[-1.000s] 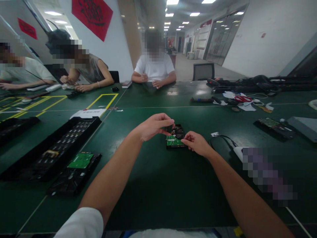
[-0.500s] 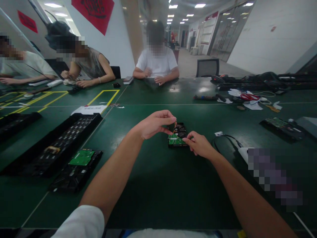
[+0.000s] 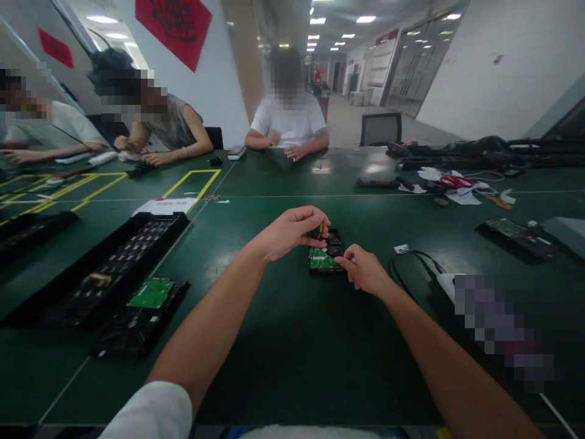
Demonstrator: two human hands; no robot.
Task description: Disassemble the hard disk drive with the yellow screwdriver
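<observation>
A black hard drive [image 3: 325,254] lies on the green table [image 3: 292,341] in front of me, its green circuit board [image 3: 320,261] facing up. My left hand [image 3: 292,230] hovers over the drive's far left corner, fingers pinched on a small yellowish item that I cannot name. My right hand [image 3: 363,268] rests at the drive's near right corner, fingers curled and touching its edge.
A long black tray [image 3: 98,268] and another drive with a green board [image 3: 148,296] lie at left. A black cable [image 3: 411,262] and white device sit at right. Three other people sit across the table. Tools and scissors [image 3: 450,181] clutter the far right.
My left hand has shifted slightly right over the drive and shows a small yellowish item in its pinch. The right hand stays at the drive's corner.
</observation>
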